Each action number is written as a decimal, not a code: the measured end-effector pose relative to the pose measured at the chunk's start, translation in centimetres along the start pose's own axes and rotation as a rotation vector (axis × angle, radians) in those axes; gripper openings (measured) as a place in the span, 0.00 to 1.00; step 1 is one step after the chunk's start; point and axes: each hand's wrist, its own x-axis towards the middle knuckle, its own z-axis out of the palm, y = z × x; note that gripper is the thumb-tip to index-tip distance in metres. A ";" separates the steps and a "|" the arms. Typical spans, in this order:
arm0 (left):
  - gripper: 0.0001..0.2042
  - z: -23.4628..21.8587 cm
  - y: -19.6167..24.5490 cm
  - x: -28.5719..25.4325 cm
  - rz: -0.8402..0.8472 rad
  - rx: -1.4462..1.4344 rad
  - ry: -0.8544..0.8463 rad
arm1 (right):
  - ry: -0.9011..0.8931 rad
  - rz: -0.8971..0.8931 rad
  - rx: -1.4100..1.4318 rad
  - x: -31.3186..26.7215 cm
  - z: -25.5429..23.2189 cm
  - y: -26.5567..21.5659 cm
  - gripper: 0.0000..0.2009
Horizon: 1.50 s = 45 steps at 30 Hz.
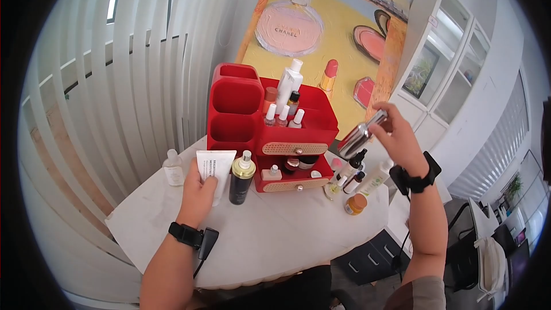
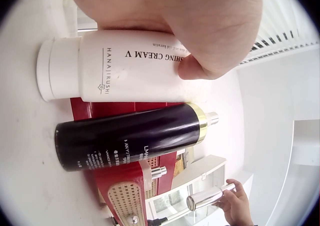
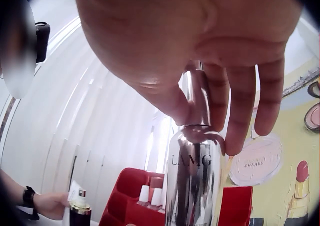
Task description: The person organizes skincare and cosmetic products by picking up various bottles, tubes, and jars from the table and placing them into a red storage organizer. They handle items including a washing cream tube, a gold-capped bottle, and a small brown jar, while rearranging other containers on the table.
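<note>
My left hand point(image 1: 196, 198) grips a white cream tube point(image 2: 135, 68), cap downward, at the left of the table. Right beside that tube stands a dark spray bottle point(image 1: 242, 179) with a gold collar. My right hand point(image 1: 396, 138) is raised at the right and pinches a shiny silver bottle point(image 3: 195, 171) by its narrow neck, tilted in the head view. Behind and between the hands is a red cosmetics organizer point(image 1: 235, 100) with round-cornered compartments. Its upper tray holds a white bottle point(image 1: 288, 83) and several small nail polish bottles point(image 1: 282, 117). The lower drawer point(image 1: 295, 186) is pulled out with small jars inside.
Several bottles and an orange-brown jar point(image 1: 356, 204) stand right of the organizer. A small clear bottle point(image 1: 173, 167) stands at the left edge of the white table point(image 1: 275, 241). Behind rise a painting point(image 1: 344, 28) and vertical blinds point(image 1: 132, 92).
</note>
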 end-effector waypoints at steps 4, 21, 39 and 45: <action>0.22 0.0 0.0 0.1 0.019 0.033 0.006 | -0.120 -0.001 -0.010 -3.9 2.0 0.4 0.19; 0.22 0.2 0.4 0.1 0.009 -0.030 -0.005 | -0.320 -0.202 -0.014 -7.8 11.6 -3.5 0.18; 0.20 0.0 -0.3 0.2 0.053 0.009 -0.007 | -0.347 -0.324 -0.097 -7.3 14.2 -4.7 0.22; 0.18 0.0 -0.8 0.2 0.042 -0.028 0.001 | -0.111 -0.396 -0.096 -6.8 12.5 -5.6 0.24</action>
